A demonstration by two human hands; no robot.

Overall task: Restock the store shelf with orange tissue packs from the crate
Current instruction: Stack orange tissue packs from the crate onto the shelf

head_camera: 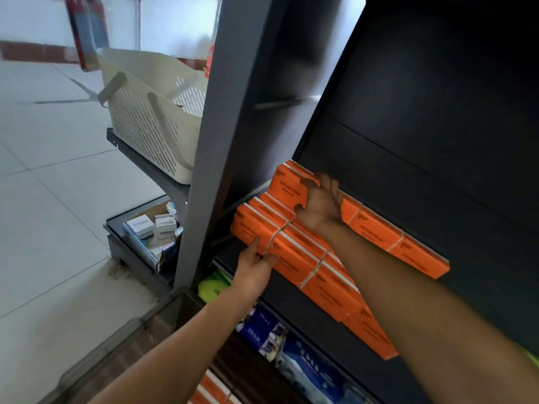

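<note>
The right hand [320, 205] curls its fingers over the top edge of an upright orange cardboard tissue pack [287, 189] standing at the back left of the dark metal store shelf [320, 319], beside more upright packs running along the back panel. The left hand [253, 265] lies with straight fingers pressed against the front face of the flat rows of orange tissue packs [294, 252] on that shelf. A cream slotted plastic basket [151, 118] sits on a neighbouring rack to the left, and the grey crate [163, 313] stands below, with orange packs visible at the frame's bottom edge.

Two bare forearms, no sleeves, watch or gloves visible: left hand [253, 269] at 6 o'clock, right hand [320, 204] just right of centre.
</note>
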